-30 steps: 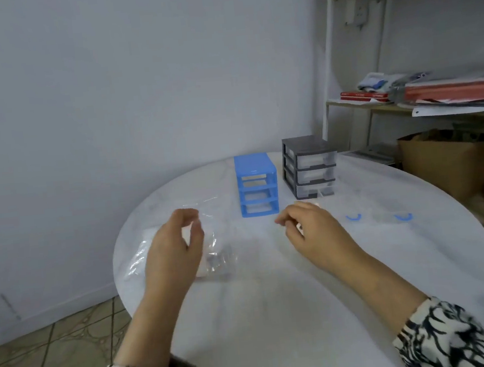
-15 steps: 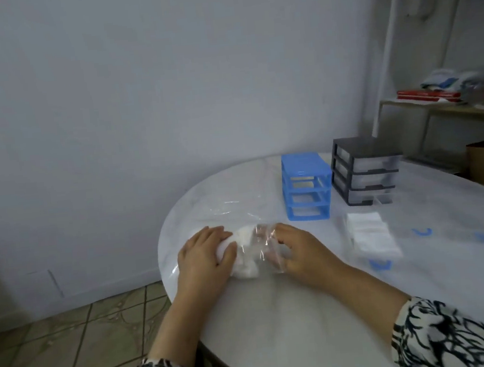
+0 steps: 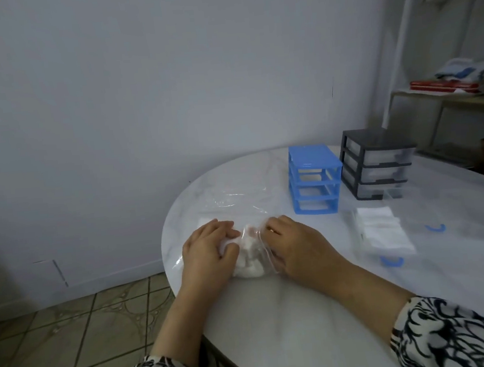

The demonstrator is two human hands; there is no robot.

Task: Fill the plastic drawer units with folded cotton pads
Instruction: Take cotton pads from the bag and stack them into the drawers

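- Presently both hands rest on a clear crinkled plastic bag holding white cotton pads, near the left edge of the round white marble-look table.
- Left hand: palm down, fingers curled over the bag's left side, thumb pressed against the bunched pads through the film.
- Right hand: palm down, fingertips pinching the film on the bag's right side; closed on the bag, narrow spread.
- Handling, as a judgement: pads are light, soft, compressible; the film is slippery and limp. Best to pinch the bag's open edge, not the pads' bulk.
- Stack of folded white cotton pads lies apart, toward the right, partly blurred.
- Blue three-tier plastic drawer unit stands toward the far edge, slots showing empty frames; the dark grey three-tier plastic drawer unit stands just beside it on the right, clear drawers in place.
- Small blue curved handles lie scattered near the right; their drawers are too clear to make out surely.
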